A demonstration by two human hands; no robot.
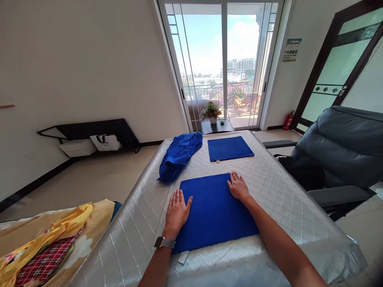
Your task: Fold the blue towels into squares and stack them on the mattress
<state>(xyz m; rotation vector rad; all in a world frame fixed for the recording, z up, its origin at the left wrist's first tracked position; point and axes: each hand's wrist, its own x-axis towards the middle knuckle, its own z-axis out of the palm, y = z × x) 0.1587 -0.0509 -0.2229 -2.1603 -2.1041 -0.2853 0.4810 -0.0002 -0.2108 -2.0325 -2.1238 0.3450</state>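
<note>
A flat blue cloth piece (215, 215) lies on the quilted silver-white table cover (143, 223), with a white tag at its lower left edge. On its left edge rests my left hand (178, 209), fingers extended, a watch on the wrist. My right hand (238, 186) lies flat on the cloth's upper right corner, fingers spread a little. Neither hand grips anything. Beyond them, a second flat blue cloth (230, 148) lies toward the far right of the table. Left of it sits a crumpled blue cloth (181, 155).
To the right is a dark armchair (353, 147) close to the table edge. At the lower left are yellow and patterned fabrics (56, 243). A small stand (217, 126) with a potted plant (212, 111) is beyond the far edge, before a glass door.
</note>
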